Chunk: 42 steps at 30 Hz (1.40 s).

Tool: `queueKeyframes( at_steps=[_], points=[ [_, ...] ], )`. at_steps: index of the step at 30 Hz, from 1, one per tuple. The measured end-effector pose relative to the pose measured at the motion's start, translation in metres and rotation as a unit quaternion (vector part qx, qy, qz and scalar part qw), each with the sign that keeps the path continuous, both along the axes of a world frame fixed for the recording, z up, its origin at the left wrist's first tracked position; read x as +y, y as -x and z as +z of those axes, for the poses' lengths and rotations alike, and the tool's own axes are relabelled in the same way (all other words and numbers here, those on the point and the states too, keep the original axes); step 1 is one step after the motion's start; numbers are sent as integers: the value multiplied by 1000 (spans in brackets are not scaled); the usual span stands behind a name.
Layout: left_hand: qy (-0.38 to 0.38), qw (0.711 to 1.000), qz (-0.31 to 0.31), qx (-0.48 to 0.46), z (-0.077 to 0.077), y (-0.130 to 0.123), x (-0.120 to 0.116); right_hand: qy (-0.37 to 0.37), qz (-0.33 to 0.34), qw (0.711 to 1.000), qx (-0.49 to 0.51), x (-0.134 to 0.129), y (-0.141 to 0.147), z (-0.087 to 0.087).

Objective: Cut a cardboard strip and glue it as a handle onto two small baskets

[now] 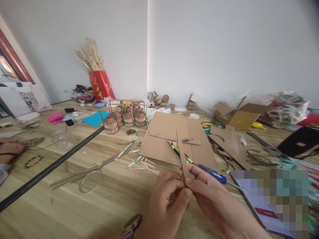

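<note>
Close together at the lower middle, both hands are closed around small work. My left hand (166, 202), with a watch on its wrist, wraps round a small woven piece (176, 174) mostly hidden by the fingers. Between the thumb and fingers of my right hand (206, 186) is the lower end of a thin brown strip (181, 152), which points up and away over the cardboard (161, 149). A yellow-black cutter (174, 149) and a blue-handled screwdriver (214, 174) lie just beyond the hands. Short pale sticks (147, 165) are scattered to the left.
Small lidded baskets (129, 118) stand behind, left of the cardboard. A black strip (54, 166) and a wire ring (91, 182) lie left. At the right are a tablet (264, 205) and an open box (239, 114). Another person's hand (10, 149) is at the left edge.
</note>
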<state>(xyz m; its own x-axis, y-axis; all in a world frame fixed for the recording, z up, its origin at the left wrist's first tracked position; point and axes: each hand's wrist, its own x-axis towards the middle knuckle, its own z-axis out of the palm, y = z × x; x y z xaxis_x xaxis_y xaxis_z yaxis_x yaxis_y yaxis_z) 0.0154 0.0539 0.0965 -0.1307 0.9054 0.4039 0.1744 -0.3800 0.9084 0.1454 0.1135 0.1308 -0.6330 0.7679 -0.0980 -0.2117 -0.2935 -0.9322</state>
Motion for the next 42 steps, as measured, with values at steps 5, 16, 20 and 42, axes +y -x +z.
queueKeyframes(
  at_steps=[5,16,20,42],
  points=[
    [128,989,-27,-75,9,3,4,-28,-19,999,-17,5,0,3],
    [215,973,-75,-46,29,26,0,-53,-80,988,-123,66,-17,-100],
    [223,972,-75,-21,40,39,-3,-23,-21,992,-123,49,-21,-114],
    [266,961,-56,42,51,80,-14,-16,-127,984,-124,14,-55,-93]
  ],
)
